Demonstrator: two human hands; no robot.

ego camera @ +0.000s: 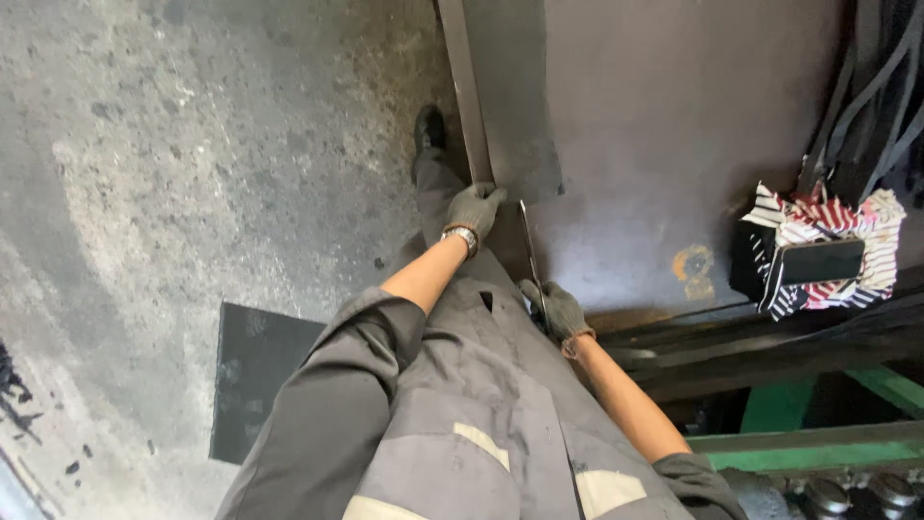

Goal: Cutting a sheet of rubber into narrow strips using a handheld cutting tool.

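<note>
My left hand (474, 209), in a grey glove with a wristwatch, grips the near end of a long dark metal strip (465, 91) that runs along the edge of a large steel plate (654, 144). My right hand (560, 310), also gloved, holds a thin metal rod or blade (529, 241) that lies along the plate's edge and points toward the left hand. A smaller dark sheet piece (520, 116) lies on the plate beside the strip.
Rough concrete floor (192, 173) spreads to the left, with a dark square sheet (252, 371) lying on it. A striped cloth bundle with a phone (818, 255) sits at right, below black cables (871, 87). Green machine framing (818, 448) lies at lower right.
</note>
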